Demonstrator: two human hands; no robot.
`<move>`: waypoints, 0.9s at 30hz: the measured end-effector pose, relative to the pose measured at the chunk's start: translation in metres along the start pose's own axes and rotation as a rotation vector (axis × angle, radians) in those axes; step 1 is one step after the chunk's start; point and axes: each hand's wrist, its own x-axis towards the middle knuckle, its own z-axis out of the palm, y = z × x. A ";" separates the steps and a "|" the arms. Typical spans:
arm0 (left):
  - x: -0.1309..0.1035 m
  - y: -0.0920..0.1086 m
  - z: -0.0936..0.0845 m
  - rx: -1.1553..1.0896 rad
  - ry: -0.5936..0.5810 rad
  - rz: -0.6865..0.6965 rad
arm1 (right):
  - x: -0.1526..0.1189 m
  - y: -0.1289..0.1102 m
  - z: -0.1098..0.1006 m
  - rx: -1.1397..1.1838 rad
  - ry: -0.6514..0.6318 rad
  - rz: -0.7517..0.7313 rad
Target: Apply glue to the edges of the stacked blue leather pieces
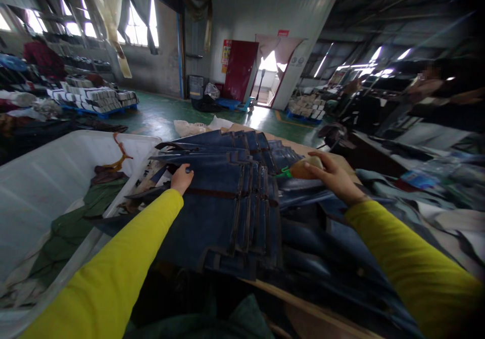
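Bottle [296, 170] lies between the right fingers [319, 172].

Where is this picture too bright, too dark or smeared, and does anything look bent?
Head view: the windows and doorway glare white, with reflections on the green floor; the upper right corner is nearly black, the right background smeared; the wall leans and the yellow sleeves seem stretched, perhaps by a wide lens; the blue pieces look clearer.

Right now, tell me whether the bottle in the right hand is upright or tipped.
Tipped: the bottle lies sideways in the right hand, its green nozzle pointing toward the dark blue panels.
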 end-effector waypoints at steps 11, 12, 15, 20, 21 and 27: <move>0.000 -0.001 0.000 -0.001 0.001 0.007 | -0.011 -0.011 -0.008 0.000 -0.052 0.041; 0.000 -0.001 0.000 -0.001 -0.001 0.007 | -0.014 -0.016 -0.011 -0.010 -0.056 0.045; 0.001 -0.001 0.000 0.002 -0.005 0.005 | -0.024 -0.029 -0.018 -0.021 -0.084 0.054; 0.002 -0.001 0.000 0.007 -0.007 0.006 | -0.033 -0.039 -0.023 0.000 -0.169 0.093; 0.002 -0.001 0.000 0.008 -0.007 0.004 | -0.033 -0.039 -0.022 -0.002 -0.165 0.094; 0.001 0.001 -0.001 0.012 -0.009 0.007 | -0.032 -0.033 -0.016 0.015 -0.107 0.017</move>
